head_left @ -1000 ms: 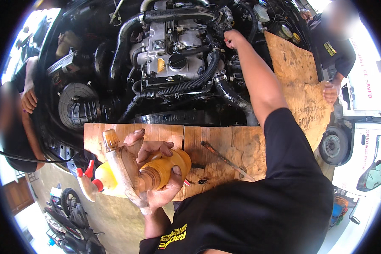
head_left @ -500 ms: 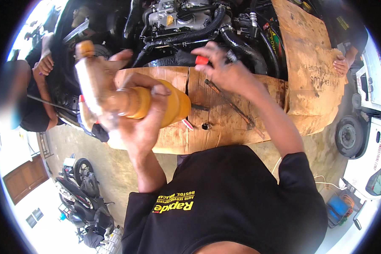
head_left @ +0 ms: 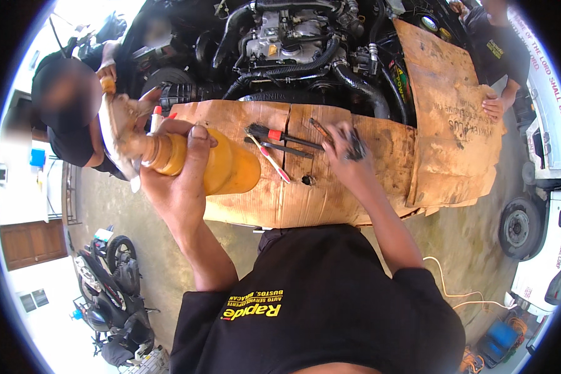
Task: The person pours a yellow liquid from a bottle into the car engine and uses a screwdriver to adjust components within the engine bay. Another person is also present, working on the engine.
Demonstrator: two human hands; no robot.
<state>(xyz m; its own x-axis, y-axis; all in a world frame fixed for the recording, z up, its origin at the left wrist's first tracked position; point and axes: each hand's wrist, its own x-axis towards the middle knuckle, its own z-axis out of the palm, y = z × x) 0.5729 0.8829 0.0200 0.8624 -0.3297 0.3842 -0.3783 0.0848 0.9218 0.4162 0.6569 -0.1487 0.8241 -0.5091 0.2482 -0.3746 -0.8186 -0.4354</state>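
Lying on the cardboard (head_left: 318, 202) just left of the right hand (head_left: 345, 153), the red-banded brush (head_left: 279, 135) runs roughly sideways — handle end right by the fingers, can't tell if they're pinching it. Left hand (head_left: 179, 186) is farther off — wrapped around the yellow bottle (head_left: 234, 165).

In the left hand (head_left: 177, 184), over the left end of the front cardboard (head_left: 324, 199), a spray bottle (head_left: 234, 163); to its right on that cardboard, a toothbrush (head_left: 271, 160), a brush (head_left: 274, 134) lying from the toothbrush's far end toward the right hand (head_left: 349, 149), and a tool (head_left: 318, 128) partly hidden by that hand. Beyond the front cardboard, the engine (head_left: 299, 37); to the right of both, a second cardboard sheet (head_left: 449, 118), with a co-worker's hand (head_left: 494, 107) at its right edge. At lower left, on the floor, a motorcycle (head_left: 109, 290).
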